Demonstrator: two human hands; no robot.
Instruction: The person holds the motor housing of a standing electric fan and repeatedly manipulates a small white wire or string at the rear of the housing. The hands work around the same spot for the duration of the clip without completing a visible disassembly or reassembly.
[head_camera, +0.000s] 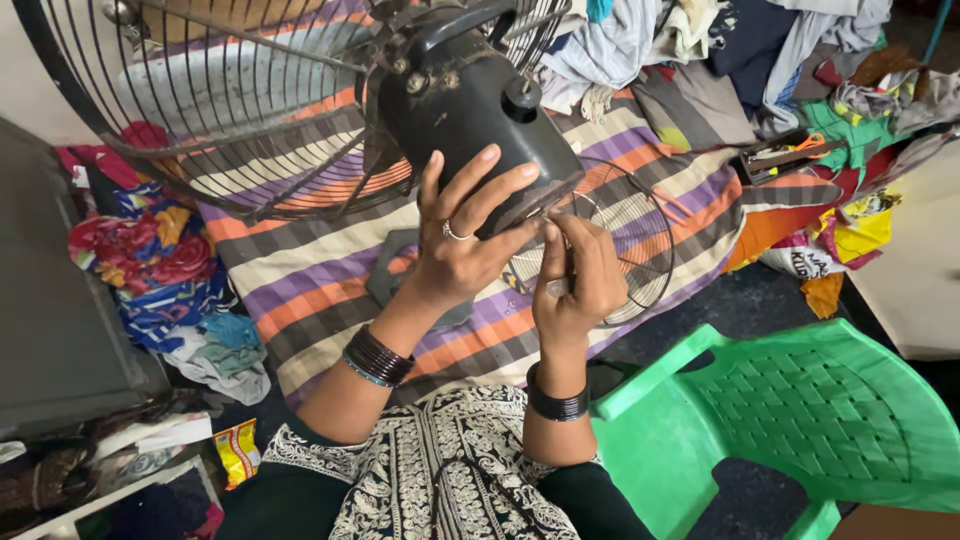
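Fan motor housing (480, 110), a dark rounded casing, is held up in front of the person over a striped cloth (330, 290) spread on the floor, with the rear wire guard (230, 110) still attached to it and the pale blades visible behind the wires. The left hand (460, 240), wearing a ring and dark bangles, is spread with its fingers wrapped against the side of the casing, steadying it. The right hand (575, 280) is closed in a pinch at the lower edge of the casing, where a flat cover plate seems to sit; what it pinches is too small to make out. A separate, smaller wire guard (620, 250) lies flat on the cloth just behind the right hand, so the fan looks already partly taken apart, with the front grille off. The rear guard and blades remain mounted, and the casing itself looks unopened, so the work appears to be somewhere in its middle. A green plastic chair (800, 410) stands to the right, and heaps of clothes (700, 50) lie beyond the cloth
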